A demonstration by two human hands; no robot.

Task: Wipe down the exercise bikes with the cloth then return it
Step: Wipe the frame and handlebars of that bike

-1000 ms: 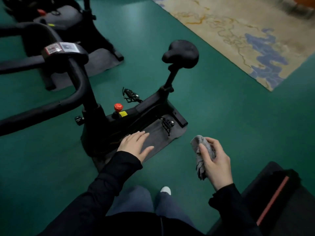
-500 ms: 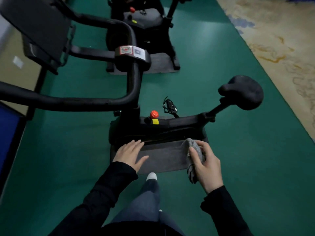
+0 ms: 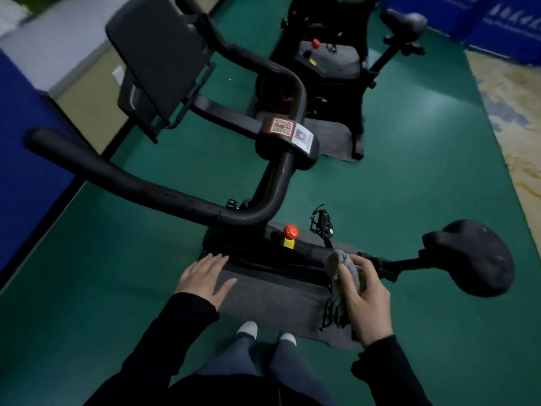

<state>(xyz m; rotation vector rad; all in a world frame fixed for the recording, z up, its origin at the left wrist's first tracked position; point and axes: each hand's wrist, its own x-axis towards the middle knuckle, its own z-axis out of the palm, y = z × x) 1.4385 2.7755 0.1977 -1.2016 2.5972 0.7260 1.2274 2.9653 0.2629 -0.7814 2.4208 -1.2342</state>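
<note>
A black exercise bike [image 3: 272,177] stands right in front of me, its handlebar reaching left and its saddle [image 3: 474,256] at the right. A red knob [image 3: 289,231] sits on the frame. My right hand [image 3: 366,297] grips a bunched grey cloth [image 3: 342,263], held over the frame close to the seat post. My left hand [image 3: 205,278] hovers flat with straight fingers above the left end of the grey mat [image 3: 278,300] under the bike. A second black bike [image 3: 336,63] stands farther back.
Green floor surrounds the bikes. A patterned rug [image 3: 518,121] lies at the right. Blue panels [image 3: 26,159] and a wall line the left side, and more blue panels [image 3: 503,22] stand at the back right. My shoes [image 3: 248,329] are at the mat's near edge.
I have turned and stepped up to the bike, so it now sits directly ahead. My right hand with the cloth has come up over the frame by the seat post. The left hand stays flat.
</note>
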